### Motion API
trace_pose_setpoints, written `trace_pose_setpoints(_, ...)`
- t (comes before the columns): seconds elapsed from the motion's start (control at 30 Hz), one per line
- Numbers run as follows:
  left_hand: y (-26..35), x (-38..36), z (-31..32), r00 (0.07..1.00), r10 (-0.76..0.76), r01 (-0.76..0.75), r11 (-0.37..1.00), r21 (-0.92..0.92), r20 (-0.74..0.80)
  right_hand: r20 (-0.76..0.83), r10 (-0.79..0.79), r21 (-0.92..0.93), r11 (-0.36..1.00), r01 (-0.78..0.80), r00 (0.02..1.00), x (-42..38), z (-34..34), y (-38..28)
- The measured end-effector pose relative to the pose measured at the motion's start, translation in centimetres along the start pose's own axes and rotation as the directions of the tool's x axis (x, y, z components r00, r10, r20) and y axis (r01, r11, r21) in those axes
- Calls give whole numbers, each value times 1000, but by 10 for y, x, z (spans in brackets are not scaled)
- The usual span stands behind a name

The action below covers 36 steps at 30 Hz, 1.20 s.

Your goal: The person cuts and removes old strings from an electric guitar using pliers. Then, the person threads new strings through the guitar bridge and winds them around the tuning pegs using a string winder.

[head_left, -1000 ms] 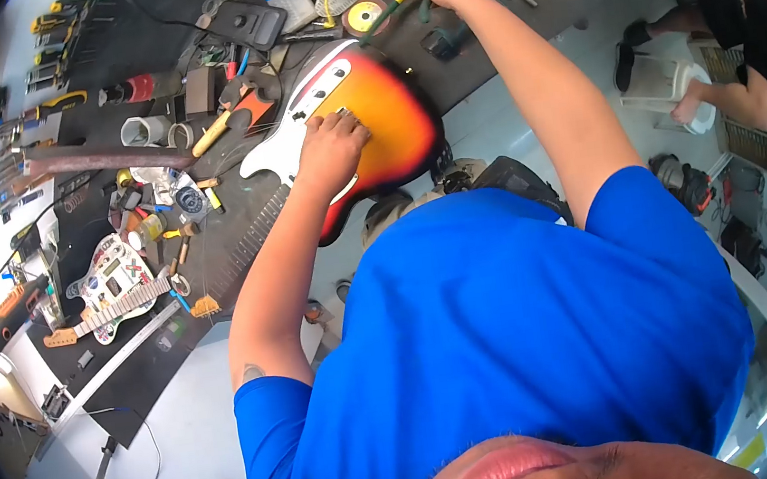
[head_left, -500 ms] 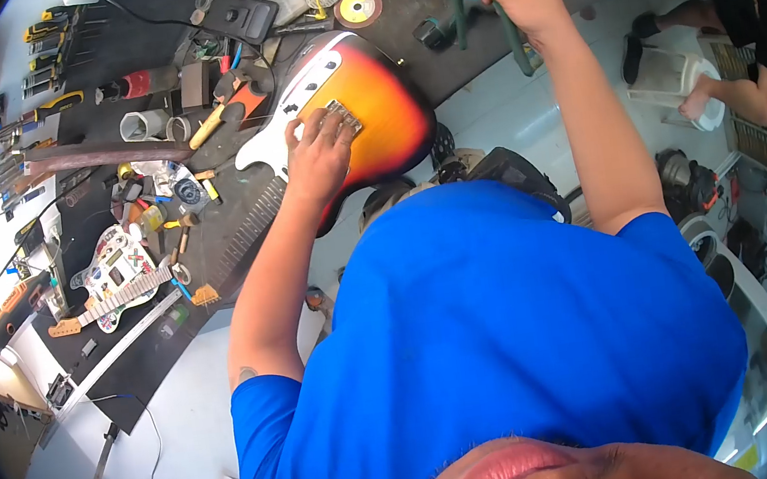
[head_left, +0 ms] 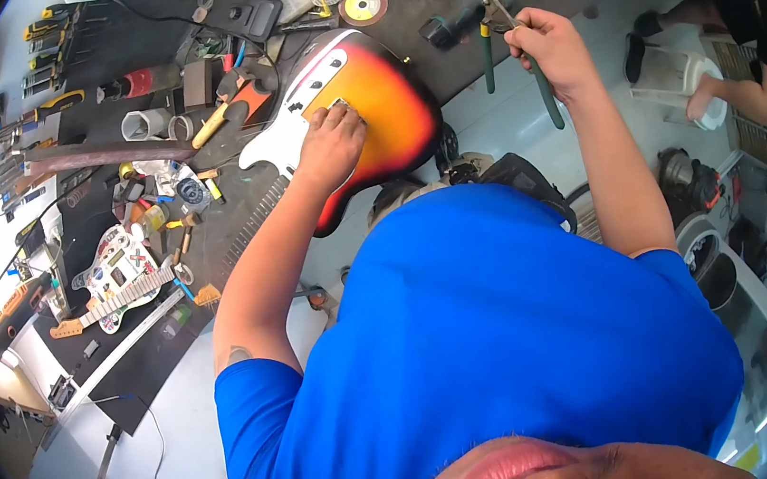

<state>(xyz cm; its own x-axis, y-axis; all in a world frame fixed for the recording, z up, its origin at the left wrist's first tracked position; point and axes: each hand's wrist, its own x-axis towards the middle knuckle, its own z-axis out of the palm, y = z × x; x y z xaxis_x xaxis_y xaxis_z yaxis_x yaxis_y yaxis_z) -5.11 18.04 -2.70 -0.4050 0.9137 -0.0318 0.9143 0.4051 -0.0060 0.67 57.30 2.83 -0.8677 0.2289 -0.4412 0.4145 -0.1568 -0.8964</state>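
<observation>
Orange and yellow glow in the middle of the guitar (head_left: 393, 109), and its edge is red and black. It lies on the dark counter (head_left: 455, 66), with a white plate on its front and its long neck pointing down to the left, partly under an arm. The left hand (head_left: 331, 148) rests on the guitar's front, fingers bent, over a small metal part (head_left: 340, 104). I cannot tell if those fingers pinch anything.

The right hand (head_left: 558, 52) is up in the air past the counter's edge. It holds the pliers (head_left: 547, 95) by one green handle, while the other green handle hangs apart from it, so the handles are spread wide.

Near the top of the guitar is a round yellow disc (head_left: 362, 5) with a brown rim. A black tray (head_left: 239, 16) sits to the left of that. Next come a white pipe piece (head_left: 144, 125) and a long brown stick (head_left: 105, 157). Farther left lies a white guitar with stickers (head_left: 120, 275). Over on the right, another person's foot (head_left: 700, 97) rests on a white stool (head_left: 663, 77).
</observation>
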Motion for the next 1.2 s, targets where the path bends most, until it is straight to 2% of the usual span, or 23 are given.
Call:
trace_pose_setpoints(0.07,-2,2,2,997,13,-13,1000,0,82,-2,8,-4,1000,-8,1000,-1,4,3)
trace_pose_setpoints(0.17,7,9,-10,966,-131,126,991,33,221,8,16,-5,1000,-16,1000,-5,13,2)
trace_pose_setpoints(0.27,12,14,-12,968,-170,150,981,120,184,35,10,-12,1000,-10,999,-6,22,1)
trace_pose_setpoints(0.37,15,15,-25,972,-168,148,981,123,167,59,-40,-56,998,43,997,-4,25,-1)
trace_pose_setpoints(0.47,15,1,-10,997,-66,72,984,162,-45,80,-51,-58,997,56,995,-4,29,-1)
trace_pose_setpoints(0.57,8,-10,7,996,-78,76,996,34,43,109,-30,-39,999,35,994,2,33,5)
trace_pose_setpoints(0.67,8,-11,1,994,-91,89,996,24,60,126,-17,-29,999,21,992,3,39,15)
trace_pose_setpoints(0.77,14,-5,-12,995,-99,100,994,49,-22,128,3,-56,998,4,992,3,44,13)
trace_pose_setpoints(0.97,9,0,0,978,47,-77,987,140,203,152,16,-52,999,-8,988,9,48,20)
trace_pose_setpoints(1.07,6,5,-3,970,69,-102,986,131,232,167,-2,-37,999,9,986,14,52,37)
trace_pose_setpoints(1.17,1,10,-10,962,15,-31,998,55,274,169,22,-35,999,-16,985,13,53,36)
trace_pose_setpoints(1.2,-2,9,-10,971,6,-12,1000,25,239,164,30,-43,999,-23,986,10,53,33)
